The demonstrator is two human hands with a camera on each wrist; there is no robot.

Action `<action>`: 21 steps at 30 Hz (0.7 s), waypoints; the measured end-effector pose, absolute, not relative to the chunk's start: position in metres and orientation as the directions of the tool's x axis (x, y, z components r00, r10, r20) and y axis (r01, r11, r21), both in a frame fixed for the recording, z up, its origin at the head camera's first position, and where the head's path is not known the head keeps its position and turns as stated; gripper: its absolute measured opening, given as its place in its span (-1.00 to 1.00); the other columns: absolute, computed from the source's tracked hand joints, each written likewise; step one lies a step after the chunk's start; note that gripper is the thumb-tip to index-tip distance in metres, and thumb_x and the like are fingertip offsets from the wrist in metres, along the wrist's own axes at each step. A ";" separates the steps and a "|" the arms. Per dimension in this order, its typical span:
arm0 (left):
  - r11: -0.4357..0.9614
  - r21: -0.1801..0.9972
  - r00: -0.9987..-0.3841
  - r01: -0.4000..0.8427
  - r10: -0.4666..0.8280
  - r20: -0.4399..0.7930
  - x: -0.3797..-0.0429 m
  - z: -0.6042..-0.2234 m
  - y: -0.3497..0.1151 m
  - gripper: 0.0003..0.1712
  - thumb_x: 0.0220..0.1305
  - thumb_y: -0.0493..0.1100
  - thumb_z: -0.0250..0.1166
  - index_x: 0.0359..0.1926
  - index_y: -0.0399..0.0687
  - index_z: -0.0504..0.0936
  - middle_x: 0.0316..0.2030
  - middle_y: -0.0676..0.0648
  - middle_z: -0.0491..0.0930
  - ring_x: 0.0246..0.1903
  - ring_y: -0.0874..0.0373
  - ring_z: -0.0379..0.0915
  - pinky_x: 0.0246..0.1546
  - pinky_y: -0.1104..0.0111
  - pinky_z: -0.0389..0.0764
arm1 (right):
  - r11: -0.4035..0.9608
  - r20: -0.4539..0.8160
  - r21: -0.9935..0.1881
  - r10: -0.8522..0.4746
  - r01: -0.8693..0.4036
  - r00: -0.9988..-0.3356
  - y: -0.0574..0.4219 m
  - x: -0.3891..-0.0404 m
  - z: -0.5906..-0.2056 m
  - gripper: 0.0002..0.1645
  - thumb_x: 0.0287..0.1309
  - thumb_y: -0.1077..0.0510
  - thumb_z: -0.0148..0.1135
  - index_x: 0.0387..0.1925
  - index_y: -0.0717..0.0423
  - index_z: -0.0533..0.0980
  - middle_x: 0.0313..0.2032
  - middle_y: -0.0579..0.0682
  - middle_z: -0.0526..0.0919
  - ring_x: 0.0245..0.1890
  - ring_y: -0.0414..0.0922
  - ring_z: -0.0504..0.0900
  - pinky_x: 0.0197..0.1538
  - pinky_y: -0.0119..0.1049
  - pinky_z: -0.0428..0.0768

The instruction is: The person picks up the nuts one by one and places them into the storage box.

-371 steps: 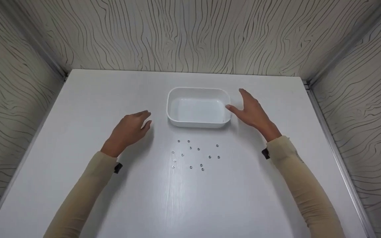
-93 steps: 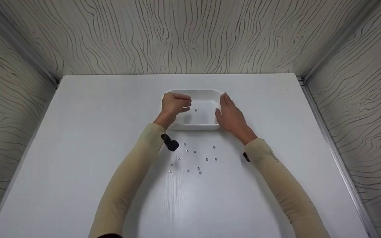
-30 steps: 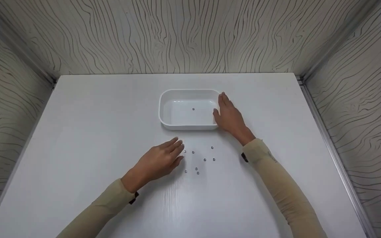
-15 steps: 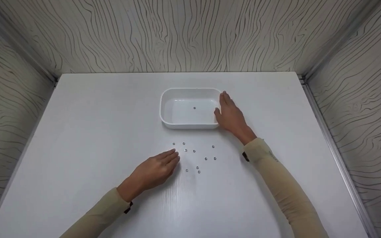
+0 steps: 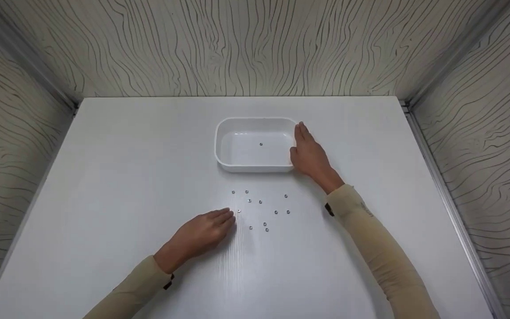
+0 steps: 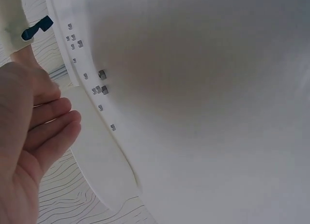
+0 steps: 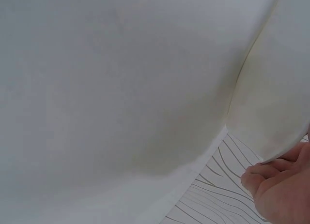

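Note:
A white plastic box stands at the back middle of the table, with one small metal nut on its floor. My right hand holds the box's right wall, thumb at the rim and fingers along the outside; the right wrist view also shows those fingers at the box edge. Just left of the scattered nuts is my left hand, its fingers bent and nothing visible between them. Two nearer nuts appear beyond its fingers in the left wrist view; the hand hides them from the head view.
Several nuts lie loosely spread in front of the box on the white table. Wood-patterned panels enclose the back and both sides, with metal rails along the side edges.
A nut has come into the box since the first frame, and my right hand has taken its wall. My left hand went from over the box to the nuts, then drew back slightly toward me.

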State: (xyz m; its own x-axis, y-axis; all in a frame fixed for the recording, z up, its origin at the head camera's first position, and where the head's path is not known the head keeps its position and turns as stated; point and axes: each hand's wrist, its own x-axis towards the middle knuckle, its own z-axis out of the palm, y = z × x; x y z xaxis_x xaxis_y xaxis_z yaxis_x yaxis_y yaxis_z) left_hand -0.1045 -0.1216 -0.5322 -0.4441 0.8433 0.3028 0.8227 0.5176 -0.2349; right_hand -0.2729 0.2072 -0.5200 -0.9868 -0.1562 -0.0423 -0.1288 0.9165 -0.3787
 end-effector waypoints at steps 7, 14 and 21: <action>0.516 -0.251 -0.447 0.819 0.848 0.283 -0.104 -0.535 -0.125 -0.62 0.09 -0.39 0.57 -0.03 -0.15 0.78 -0.05 -0.08 0.84 -0.01 0.12 0.80 0.02 0.37 0.81 | 0.918 -0.056 -0.378 -0.154 -0.121 -0.987 0.207 -0.273 -0.520 -0.18 0.56 0.15 -0.08 0.65 0.32 -0.11 0.69 0.25 -0.09 0.68 0.17 0.04 0.70 0.06 0.19; 0.481 -0.307 -0.409 0.821 0.871 0.272 -0.100 -0.539 -0.127 -0.58 0.04 -0.38 0.60 -0.02 -0.12 0.78 -0.04 -0.05 0.83 -0.01 0.15 0.79 0.01 0.38 0.81 | 0.913 -0.064 -0.392 -0.149 -0.112 -0.987 0.207 -0.273 -0.521 -0.16 0.56 0.12 -0.07 0.66 0.31 -0.12 0.70 0.24 -0.13 0.70 0.17 -0.01 0.71 0.07 0.15; 0.439 -0.384 -0.345 0.812 0.893 0.291 -0.096 -0.550 -0.131 -0.53 -0.03 -0.34 0.66 -0.03 -0.12 0.78 -0.05 -0.06 0.83 -0.04 0.17 0.80 -0.06 0.40 0.82 | 0.908 -0.066 -0.403 -0.155 -0.116 -0.986 0.207 -0.272 -0.517 -0.14 0.56 0.10 -0.05 0.66 0.31 -0.12 0.70 0.24 -0.14 0.70 0.17 -0.02 0.72 0.08 0.14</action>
